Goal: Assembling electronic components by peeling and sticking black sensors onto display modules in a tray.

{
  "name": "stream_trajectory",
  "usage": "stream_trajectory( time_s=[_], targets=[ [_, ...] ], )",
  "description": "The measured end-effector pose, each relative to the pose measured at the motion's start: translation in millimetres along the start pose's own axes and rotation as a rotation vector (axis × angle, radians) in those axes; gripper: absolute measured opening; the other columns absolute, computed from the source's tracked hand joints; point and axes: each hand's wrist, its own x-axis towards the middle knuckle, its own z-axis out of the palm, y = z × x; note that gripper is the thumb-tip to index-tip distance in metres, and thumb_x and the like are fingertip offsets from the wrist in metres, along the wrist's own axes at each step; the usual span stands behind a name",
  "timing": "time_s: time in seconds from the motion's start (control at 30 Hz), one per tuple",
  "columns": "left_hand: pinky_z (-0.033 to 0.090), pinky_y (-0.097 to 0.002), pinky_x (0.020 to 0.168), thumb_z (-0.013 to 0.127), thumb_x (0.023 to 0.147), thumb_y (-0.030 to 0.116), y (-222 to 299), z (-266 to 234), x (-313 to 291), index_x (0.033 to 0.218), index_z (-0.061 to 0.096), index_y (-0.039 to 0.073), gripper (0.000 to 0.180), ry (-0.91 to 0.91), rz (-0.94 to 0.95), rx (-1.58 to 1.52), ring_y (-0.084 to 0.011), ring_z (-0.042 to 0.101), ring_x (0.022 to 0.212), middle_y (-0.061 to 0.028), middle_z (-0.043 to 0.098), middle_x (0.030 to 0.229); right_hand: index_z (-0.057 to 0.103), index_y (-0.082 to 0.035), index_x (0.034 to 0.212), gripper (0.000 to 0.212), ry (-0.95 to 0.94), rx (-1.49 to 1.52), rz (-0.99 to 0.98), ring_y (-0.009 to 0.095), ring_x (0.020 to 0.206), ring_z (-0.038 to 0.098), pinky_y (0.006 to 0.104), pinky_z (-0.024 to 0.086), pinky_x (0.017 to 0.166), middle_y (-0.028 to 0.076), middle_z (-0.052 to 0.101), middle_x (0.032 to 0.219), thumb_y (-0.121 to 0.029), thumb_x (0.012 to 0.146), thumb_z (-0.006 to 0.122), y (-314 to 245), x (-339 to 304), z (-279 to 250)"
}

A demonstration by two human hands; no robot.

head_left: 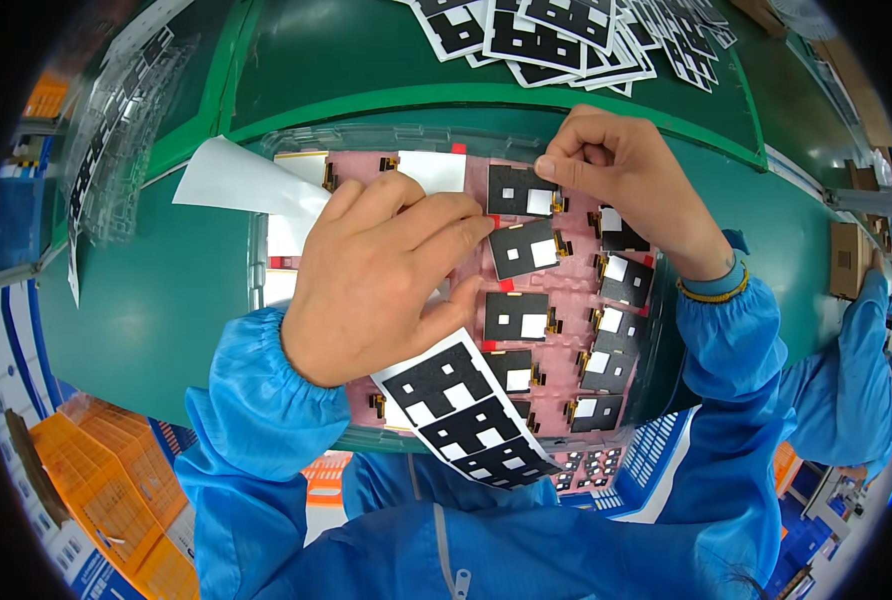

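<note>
My left hand (386, 270) is closed over a white sheet of black die-cut stickers (446, 385), which hangs from under the palm toward my body. Its fingertips reach a red-tabbed edge beside the black pieces. A curled white paper (246, 185) sticks out past this hand on the left; whether it joins the sheet is hidden. My right hand (626, 175) pinches at the upper right corner of a black rectangular piece (506, 190) with two white squares. That piece lies in a clear tray with pink lining (566, 275), among several similar pieces with gold-coloured flex connectors.
On the green table (116, 300), a pile of black-and-white sticker sheets (556, 40) lies at the far side. Clear plastic trays (136, 130) stand at the far left. Orange crates (106, 490) and a blue basket (656, 460) are below. Another person's blue sleeve (846, 370) shows at right.
</note>
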Motion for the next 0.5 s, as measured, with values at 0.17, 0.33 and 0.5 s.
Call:
stream_trajectory(
  time_s=[0.17, 0.33, 0.5],
  targets=[
    [0.045, -0.0366, 0.078, 0.077, 0.072, 0.02, 0.6, -1.0, -0.3, 0.113, 0.073, 0.011, 0.043, -0.006, -0.001, 0.02, -0.024, 0.054, 0.086, -0.0002, 0.07, 0.115, 0.067, 0.003, 0.083, 0.022, 0.01, -0.028, -0.013, 0.008, 0.071, 0.05, 0.0261, 0.041, 0.06, 0.001, 0.057, 0.082, -0.015, 0.09, 0.078, 0.1, -0.6, 0.8],
    [0.045, -0.0367, 0.078, 0.076, 0.072, 0.019, 1.1, -0.3, 0.0, 0.113, 0.073, 0.011, 0.042, -0.002, -0.002, 0.014, -0.024, 0.054, 0.086, -0.0001, 0.07, 0.115, 0.067, 0.003, 0.084, 0.022, 0.029, -0.059, -0.05, 0.008, 0.07, 0.05, 0.0268, 0.041, 0.06, 0.001, 0.057, 0.082, -0.015, 0.09, 0.078, 3.4, -0.6, 2.0],
    [0.045, -0.0371, 0.079, 0.076, 0.072, 0.018, 1.8, 0.1, 1.2, 0.113, 0.073, 0.011, 0.041, -0.004, -0.004, 0.014, -0.0244, 0.054, 0.086, -0.0001, 0.07, 0.115, 0.067, 0.0, 0.084, 0.017, 0.039, -0.076, -0.096, 0.005, 0.068, 0.034, 0.025, 0.029, 0.059, -0.005, 0.046, 0.08, -0.013, 0.091, 0.076, 8.2, -1.4, 4.5]
  ],
)
